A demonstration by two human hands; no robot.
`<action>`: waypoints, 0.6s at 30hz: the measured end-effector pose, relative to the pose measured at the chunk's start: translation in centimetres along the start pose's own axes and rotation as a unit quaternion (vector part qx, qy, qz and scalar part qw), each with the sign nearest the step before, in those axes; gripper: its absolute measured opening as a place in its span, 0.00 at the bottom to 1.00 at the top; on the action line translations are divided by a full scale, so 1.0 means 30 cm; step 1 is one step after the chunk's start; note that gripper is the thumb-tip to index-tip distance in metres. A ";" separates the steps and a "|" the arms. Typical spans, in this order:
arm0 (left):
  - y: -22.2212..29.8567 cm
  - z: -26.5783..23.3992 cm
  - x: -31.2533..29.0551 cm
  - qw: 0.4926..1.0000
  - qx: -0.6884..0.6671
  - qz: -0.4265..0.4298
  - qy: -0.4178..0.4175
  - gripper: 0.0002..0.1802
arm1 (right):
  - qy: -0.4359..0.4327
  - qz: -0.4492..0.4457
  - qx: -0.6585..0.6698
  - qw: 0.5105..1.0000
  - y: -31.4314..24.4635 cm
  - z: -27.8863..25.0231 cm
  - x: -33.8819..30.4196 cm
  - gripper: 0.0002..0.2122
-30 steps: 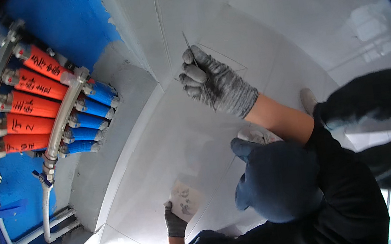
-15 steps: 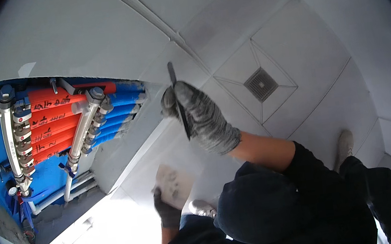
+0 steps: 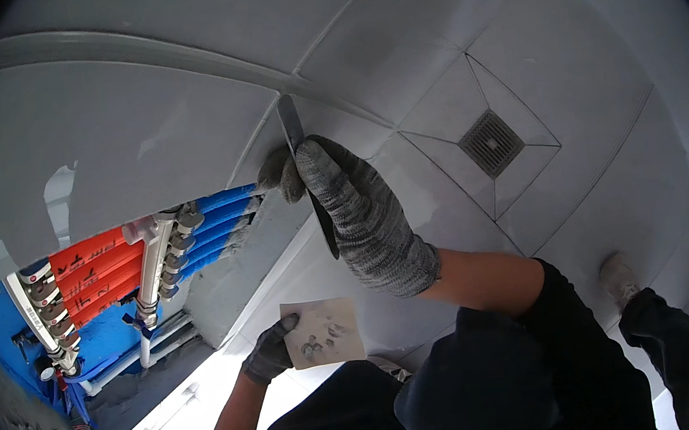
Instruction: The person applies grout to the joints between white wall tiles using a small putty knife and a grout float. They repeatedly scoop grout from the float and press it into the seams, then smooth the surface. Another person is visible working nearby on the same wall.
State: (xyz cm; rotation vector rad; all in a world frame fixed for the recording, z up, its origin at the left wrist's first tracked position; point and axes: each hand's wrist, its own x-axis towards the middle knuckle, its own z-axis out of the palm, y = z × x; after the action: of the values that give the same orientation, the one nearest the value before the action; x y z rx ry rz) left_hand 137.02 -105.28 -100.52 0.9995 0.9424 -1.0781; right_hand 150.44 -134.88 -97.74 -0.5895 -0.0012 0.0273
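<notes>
My right hand (image 3: 367, 221), in a grey knitted glove, grips a thin flat metal spatula (image 3: 290, 120) with a rounded tip. The tip lies at or close to the meeting of the joints between the light grey wall tiles (image 3: 176, 124); I cannot tell if it touches. Lower and to the left, my left hand (image 3: 270, 353), also gloved, holds a small beige board (image 3: 324, 326) by its left edge, thumb on top. Dark grey smears mark the board's face.
Left of my hands, a wall recess holds a pipe manifold (image 3: 155, 262) with red pipes (image 3: 95, 274) and blue pipes (image 3: 219, 223). A square floor drain (image 3: 492, 143) sits to the right. Near the right side a shoe (image 3: 620, 279) stands on the tiled floor.
The view has shifted, so more wall shows above the recess. My left hand has raised the board, which now faces up more squarely. The spatula stays in my right hand, near the wall joint.
</notes>
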 end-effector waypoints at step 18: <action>-0.079 0.185 -0.217 0.984 -0.073 0.120 0.105 0.38 | 0.009 0.080 0.109 0.991 0.010 -0.002 -0.001 0.16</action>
State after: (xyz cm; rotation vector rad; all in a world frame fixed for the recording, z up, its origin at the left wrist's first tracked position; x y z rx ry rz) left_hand 133.99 -109.38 -93.25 1.0875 1.0255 -0.7017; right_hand 150.41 -134.65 -97.95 -0.3694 0.0660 0.1750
